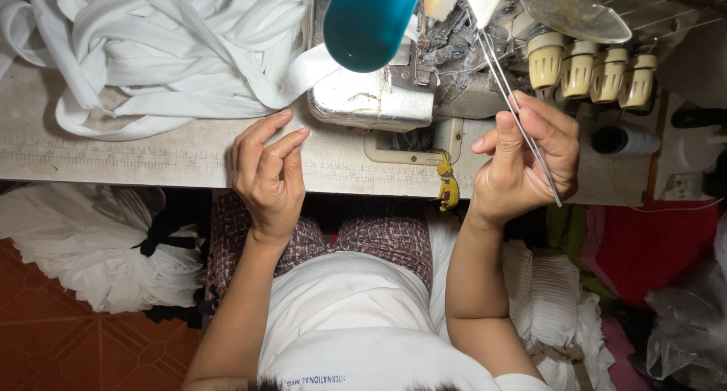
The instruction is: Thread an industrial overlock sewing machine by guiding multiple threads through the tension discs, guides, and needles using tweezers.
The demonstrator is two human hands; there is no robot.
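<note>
My right hand (524,158) grips long thin metal tweezers (509,96), whose tips point up into the threading area of a grey overlock sewing machine (394,96). My left hand (266,171) hovers over the worn table edge (151,160), fingers loosely curled, thumb and forefinger close together; whether a thread is pinched there I cannot tell. A white fabric strip (314,65) runs from the machine into a heap of white cloth (166,43) at the upper left.
A teal lamp head (369,16) hangs over the machine. Cream tension knobs (591,69) line the machine's right side, with a dark thread spool (617,140) below. White fabric bundles (91,247) lie on the floor left, red cloth (651,243) right.
</note>
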